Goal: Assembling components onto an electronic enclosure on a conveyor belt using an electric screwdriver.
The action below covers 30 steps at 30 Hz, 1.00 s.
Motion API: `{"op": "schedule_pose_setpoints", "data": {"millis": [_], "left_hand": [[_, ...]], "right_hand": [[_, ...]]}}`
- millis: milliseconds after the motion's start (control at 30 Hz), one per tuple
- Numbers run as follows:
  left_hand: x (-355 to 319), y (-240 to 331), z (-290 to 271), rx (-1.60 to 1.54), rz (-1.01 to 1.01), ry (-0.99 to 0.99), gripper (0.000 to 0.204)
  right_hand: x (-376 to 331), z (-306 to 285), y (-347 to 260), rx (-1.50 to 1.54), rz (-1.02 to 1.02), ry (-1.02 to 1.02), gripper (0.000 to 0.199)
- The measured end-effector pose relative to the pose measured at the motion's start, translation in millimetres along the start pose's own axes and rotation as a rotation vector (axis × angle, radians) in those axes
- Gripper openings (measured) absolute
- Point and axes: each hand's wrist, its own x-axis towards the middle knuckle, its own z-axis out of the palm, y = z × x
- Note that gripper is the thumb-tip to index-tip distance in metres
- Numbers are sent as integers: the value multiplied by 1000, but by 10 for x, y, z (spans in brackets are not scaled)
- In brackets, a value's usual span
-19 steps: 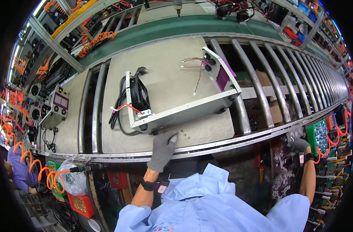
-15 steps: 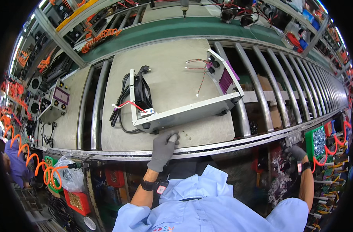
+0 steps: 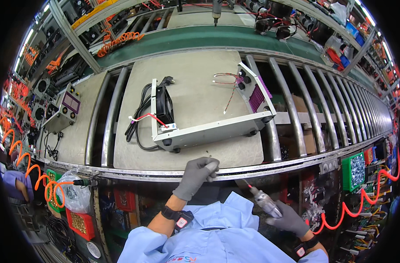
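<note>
My right hand, in a grey glove, is wrapped round a silver air screwdriver. Its thin bit points up and left toward the rail edge. My left hand, gloved the same, has thumb and fingers pinched together over the rail; what lies between them is too small to make out. Beyond it, an open sheet-metal chassis rests on a pale board. A black fan and a black power cord are at its left end, a purple-marked panel with loose wires at its right.
Metal rollers run off to the right. A finished-looking unit stands on the left board. Green and red bins of small parts flank the line. A coiled red hose hangs at right; a screwdriver hangs overhead.
My right hand has come in from the bins' side at far right, now with the air screwdriver in it. My left hand has lifted from the small bits on the board and drawn back slightly.
</note>
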Motion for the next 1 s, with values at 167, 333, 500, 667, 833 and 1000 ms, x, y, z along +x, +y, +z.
{"op": "schedule_pose_setpoints", "data": {"millis": [167, 333, 500, 667, 833, 1000], "left_hand": [[-66, -32, 71, -146, 34, -59, 27], [-167, -45, -153, -232, 29, 60, 22], [-236, -43, -459, -122, 18, -10, 23], [-247, 52, -508, -183, 18, -83, 31], [-261, 606, -356, 377, 155, -181, 41], [-79, 1696, -212, 1084, 693, -105, 42]], "right_hand": [[253, 302, -603, -13, -302, 72, 64], [486, 474, -847, -31, -372, -1, 66], [579, 476, -978, 192, -105, -333, 61], [572, 501, -1046, 363, -96, -439, 47], [554, 606, -953, 386, -198, -251, 52], [534, 564, -704, 370, -199, 21, 52]]}}
